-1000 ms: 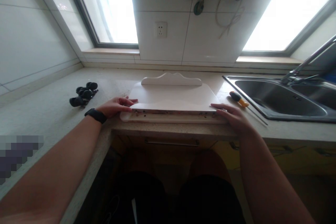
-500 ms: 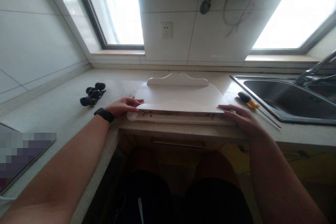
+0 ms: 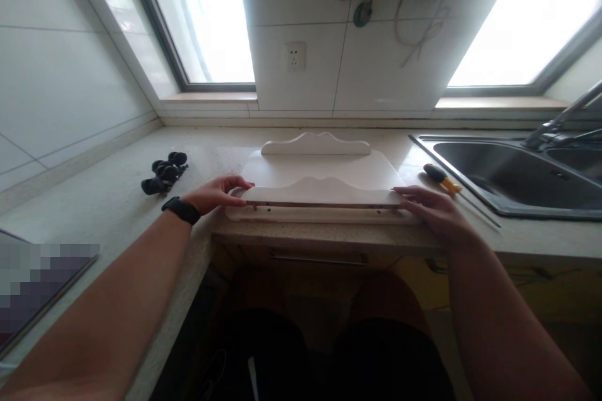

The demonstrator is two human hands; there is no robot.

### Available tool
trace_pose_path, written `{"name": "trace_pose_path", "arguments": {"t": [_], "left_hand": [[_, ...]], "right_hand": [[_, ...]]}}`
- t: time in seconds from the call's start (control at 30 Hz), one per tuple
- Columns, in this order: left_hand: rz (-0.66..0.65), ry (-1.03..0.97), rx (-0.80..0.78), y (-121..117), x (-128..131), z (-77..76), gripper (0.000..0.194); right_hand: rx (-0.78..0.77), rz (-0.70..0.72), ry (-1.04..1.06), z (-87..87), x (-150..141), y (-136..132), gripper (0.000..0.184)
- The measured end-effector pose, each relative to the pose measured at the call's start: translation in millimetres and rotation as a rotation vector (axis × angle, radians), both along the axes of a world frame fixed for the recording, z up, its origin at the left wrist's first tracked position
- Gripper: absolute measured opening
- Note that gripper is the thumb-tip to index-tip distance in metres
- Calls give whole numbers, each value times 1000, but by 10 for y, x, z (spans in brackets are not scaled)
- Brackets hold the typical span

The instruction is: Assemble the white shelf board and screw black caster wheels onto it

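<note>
A white board lies flat on the counter near its front edge, with one white wavy-topped panel standing along its far side. Across the near side is a second white wavy-edged panel, raised on its long edge. My left hand, a black band on its wrist, grips this panel's left end between thumb and fingers. At the right end, my right hand pinches it the same way. Small dark holes show in the board's near strip, below the panel. The panel's underside is hidden.
A screwdriver with a black and yellow handle lies right of the board, beside the steel sink. Several black knob-like pieces sit at the left. A pixelated flat object is at the lower left. The tiled wall stands behind the counter.
The near panel has tipped up in my hands, so its wavy edge now shows above the board. Both hands keep their hold at its ends. The view has shifted slightly.
</note>
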State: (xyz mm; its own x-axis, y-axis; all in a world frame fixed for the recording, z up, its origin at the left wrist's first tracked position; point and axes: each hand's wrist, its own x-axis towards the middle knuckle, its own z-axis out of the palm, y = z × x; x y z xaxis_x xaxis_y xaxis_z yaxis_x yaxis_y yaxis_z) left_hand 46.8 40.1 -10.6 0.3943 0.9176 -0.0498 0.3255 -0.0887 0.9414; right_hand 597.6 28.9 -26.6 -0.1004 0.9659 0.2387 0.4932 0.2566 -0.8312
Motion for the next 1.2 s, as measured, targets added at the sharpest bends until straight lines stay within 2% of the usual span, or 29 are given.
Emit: {"name": "trace_pose_path", "arguments": {"t": [0.17, 0.33, 0.5, 0.6, 0.83, 1.0, 1.2], "left_hand": [[11, 51, 43, -37, 25, 41, 43], [90, -6, 49, -37, 116, 61, 37], [105, -47, 38, -29, 155, 85, 36], [85, -22, 35, -44, 167, 130, 36], [-1, 128, 40, -69, 210, 252, 57], [2, 249, 95, -64, 168, 313, 51], [-57, 215, 98, -102, 190, 379, 47]], "right_hand": [[-53, 35, 111, -47, 48, 18, 50], [1, 25, 129, -51, 65, 27, 36], [0, -21, 191, -67, 51, 31, 39], [6, -13, 184, -59, 47, 34, 41], [22, -52, 118, -83, 76, 68, 36], [86, -34, 194, -112, 69, 71, 28], [70, 41, 298, -121, 82, 67, 21]]}}
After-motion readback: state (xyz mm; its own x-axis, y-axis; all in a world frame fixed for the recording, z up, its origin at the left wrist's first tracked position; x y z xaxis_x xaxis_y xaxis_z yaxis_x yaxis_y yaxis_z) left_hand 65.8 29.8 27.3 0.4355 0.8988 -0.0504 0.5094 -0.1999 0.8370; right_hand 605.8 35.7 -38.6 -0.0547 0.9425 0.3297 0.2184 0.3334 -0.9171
